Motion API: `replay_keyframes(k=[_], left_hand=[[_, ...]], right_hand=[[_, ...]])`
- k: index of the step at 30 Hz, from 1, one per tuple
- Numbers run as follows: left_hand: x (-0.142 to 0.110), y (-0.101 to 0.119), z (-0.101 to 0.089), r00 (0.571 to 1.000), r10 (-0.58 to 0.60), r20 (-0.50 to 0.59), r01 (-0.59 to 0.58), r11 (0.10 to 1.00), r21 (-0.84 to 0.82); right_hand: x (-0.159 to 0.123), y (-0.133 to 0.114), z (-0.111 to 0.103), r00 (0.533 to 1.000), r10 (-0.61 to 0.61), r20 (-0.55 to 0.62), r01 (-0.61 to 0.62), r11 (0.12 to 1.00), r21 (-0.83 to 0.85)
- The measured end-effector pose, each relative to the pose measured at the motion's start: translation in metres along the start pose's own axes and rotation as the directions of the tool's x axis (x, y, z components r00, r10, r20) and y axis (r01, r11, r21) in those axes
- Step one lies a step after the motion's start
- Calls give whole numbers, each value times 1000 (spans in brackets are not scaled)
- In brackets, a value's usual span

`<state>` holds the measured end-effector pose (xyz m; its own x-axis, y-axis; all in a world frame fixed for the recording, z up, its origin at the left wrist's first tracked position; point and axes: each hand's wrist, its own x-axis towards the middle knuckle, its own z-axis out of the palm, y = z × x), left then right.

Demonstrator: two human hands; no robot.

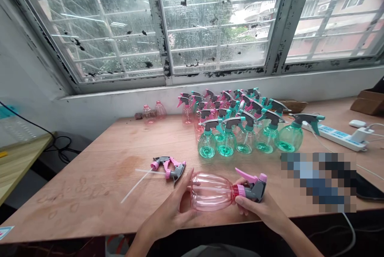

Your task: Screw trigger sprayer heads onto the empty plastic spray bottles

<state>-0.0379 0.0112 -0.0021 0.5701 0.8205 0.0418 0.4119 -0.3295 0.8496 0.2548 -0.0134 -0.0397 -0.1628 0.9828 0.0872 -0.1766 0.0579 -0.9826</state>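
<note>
Left hand (173, 211) at base (195, 201), right hand (265, 205) at collar (241, 190), hold a pink spray bottle (213, 193) between them, trigger head (255, 189) on; assembled bottles (226, 145) stand beyond, two trigger sprayers (177, 172) (just past the left) seemingly unfitted.

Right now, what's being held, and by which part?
A pink spray bottle: the left hand holds its base, the right hand its neck.

We get bright daylight through the barred window (210, 33), washed out near the top, with white streaks of glare across its left pane (99, 33). Our bench (99, 161) is softly lit, the space below dark; wide-angle distortion slants the edges, and pixelation (315, 181) masks a patch at right.
</note>
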Motion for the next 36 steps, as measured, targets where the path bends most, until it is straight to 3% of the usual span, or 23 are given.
replay_keyframes(k=[6, 12, 21, 29, 36], left_hand=[[2, 2, -1, 999, -30, 35, 33, 996, -79], [0, -1, -2, 999, -43, 1, 42, 998, 50], [1, 0, 1, 1000, 20, 10, -19, 998, -61], [1, 1, -1, 998, -50, 23, 50, 999, 1], [-1, 2, 0, 1000, 25, -18, -25, 1000, -6]], right_hand=[[0, 1, -2, 1000, 21, -1, -21, 1000, 5], [1, 1, -3, 1000, 8, -14, -9, 999, -47], [1, -4, 0, 998, -37, -57, 30, 994, -105], [1, -4, 0, 999, -30, -39, 28, 998, -63], [1, -1, -1, 999, -33, -26, 32, 997, -66]])
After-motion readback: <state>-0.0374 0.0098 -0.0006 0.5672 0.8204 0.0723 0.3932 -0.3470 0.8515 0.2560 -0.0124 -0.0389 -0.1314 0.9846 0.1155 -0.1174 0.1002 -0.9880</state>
